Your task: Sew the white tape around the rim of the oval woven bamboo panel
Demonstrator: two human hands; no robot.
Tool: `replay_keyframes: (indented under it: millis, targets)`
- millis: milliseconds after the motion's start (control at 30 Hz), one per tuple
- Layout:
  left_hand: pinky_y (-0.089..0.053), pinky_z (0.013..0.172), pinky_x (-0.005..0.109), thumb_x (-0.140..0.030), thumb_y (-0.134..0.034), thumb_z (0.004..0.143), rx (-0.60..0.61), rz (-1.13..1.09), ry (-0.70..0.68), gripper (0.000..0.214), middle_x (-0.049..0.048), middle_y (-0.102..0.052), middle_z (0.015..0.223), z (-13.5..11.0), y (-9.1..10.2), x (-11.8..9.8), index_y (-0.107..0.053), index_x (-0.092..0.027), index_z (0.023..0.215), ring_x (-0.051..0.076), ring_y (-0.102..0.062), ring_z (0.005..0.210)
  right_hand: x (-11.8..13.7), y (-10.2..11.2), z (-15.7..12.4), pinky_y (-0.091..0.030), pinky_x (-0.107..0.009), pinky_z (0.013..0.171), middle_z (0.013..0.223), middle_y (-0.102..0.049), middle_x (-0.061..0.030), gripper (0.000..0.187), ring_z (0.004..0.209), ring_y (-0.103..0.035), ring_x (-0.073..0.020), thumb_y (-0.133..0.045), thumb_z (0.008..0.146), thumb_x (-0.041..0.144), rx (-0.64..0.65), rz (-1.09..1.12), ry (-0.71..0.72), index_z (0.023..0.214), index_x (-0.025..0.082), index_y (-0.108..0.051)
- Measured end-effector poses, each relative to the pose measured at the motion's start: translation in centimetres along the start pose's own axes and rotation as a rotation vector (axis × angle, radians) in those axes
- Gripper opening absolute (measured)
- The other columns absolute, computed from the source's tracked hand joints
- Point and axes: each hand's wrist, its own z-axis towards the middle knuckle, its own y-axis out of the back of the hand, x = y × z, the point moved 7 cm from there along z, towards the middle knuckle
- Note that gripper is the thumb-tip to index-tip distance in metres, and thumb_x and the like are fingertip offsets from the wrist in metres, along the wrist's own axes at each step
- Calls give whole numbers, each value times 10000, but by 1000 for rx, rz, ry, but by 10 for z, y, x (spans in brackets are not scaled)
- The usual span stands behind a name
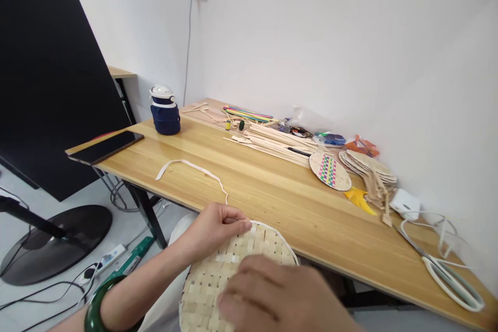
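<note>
Table: wooden-topped (264, 197), the widest piece we record, set along a white wall.
Screen: black (42, 72), standing left of the table.
Wood strips: a loose pile (268, 142) toward the wall.
Woven disc: pale, white-edged (202, 290); we find it at the table's near edge, beneath both hands.
Patterned disc: pink, green and purple checks (329, 171), just beside a stack of plain ones (371, 163).
Left hand: thumb and forefinger pinch the woven disc's far rim (221, 225); green bangle (99, 308) on the arm.
Right hand: blurred, over the woven disc's lower right (280, 295); fingers close together and bent, though we cannot tell whether they pinch anything.
Scissors: pale-handled (447, 280), right end of the table.
White tape: narrow (194, 166), trailing from the left hand across the tabletop.
Spools: yellow (227, 125) and green (241, 125), side by side.
</note>
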Motion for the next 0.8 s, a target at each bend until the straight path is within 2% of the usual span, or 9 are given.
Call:
replay_keyframes:
  millis: [67,133,233,300,367,433,500,667,800]
  targets:
    - [-302,519,218,-435,-658,736,2,10,-6,299,-19,-580,579,-3,0,-1,-699,-141,697,110,-444,548,-22,22,-9,-496,-225,540,808,-742,-3,271,740,-680,-138,-424,931,140,-61,-154,-91,1040,212,-661]
    - [-305,520,223,-452,-646,754,15,16,-4,320,-16,-584,581,-5,-1,-2,-707,-139,722,112,-446,537,-58,54,-29,-525,-271,663,1047,-732,-60,293,906,-678,-182,-444,939,199,-223,-295,-348,1162,222,-633]
    - [-317,532,227,-446,-637,779,31,29,-33,319,-5,-604,609,-9,-6,-7,-724,-139,758,118,-462,557,-106,78,-61,-519,-287,656,901,-742,-53,194,796,-676,-194,-561,908,287,-418,-330,-658,1028,227,-701]
    - [-322,540,222,-421,-641,789,42,39,-74,295,-5,-607,623,-12,-9,-14,-725,-143,738,115,-464,578,-132,60,-69,-506,-262,579,821,-739,-45,198,678,-656,-170,-574,894,342,-343,-47,-805,897,212,-722]
    - [-323,538,218,-402,-637,801,59,48,-101,280,-8,-607,625,-16,-14,-20,-727,-149,722,112,-458,586,-142,24,-66,-480,-248,534,806,-733,-52,291,607,-617,-147,-547,899,382,-190,322,-900,776,188,-725]
    - [-336,546,218,-388,-628,813,79,67,-110,272,-5,-621,639,-19,-17,-25,-738,-152,736,116,-470,602,-136,-9,-58,-456,-238,540,741,-701,-39,336,581,-569,-126,-527,909,390,-51,669,-943,762,170,-734]
    - [-360,567,220,-380,-616,824,91,89,-113,272,5,-650,677,-21,-19,-29,-754,-150,775,126,-495,634,-125,-30,-50,-435,-227,575,716,-664,-23,322,612,-541,-113,-545,906,387,1,949,-973,784,158,-736]
    - [-352,541,205,-351,-622,814,76,121,-138,244,-2,-650,679,-22,-19,-34,-763,-153,784,117,-475,620,-109,-49,-47,-341,-189,529,620,-567,31,271,553,-449,-70,-737,761,389,9,1407,-1095,696,142,-647]
    - [-300,491,197,-351,-609,821,94,141,-142,261,-17,-576,630,-24,-20,-35,-752,-142,756,97,-406,573,-108,-56,-50,-280,-181,475,556,-519,56,340,497,-389,-55,-813,662,416,84,1503,-1154,683,142,-614]
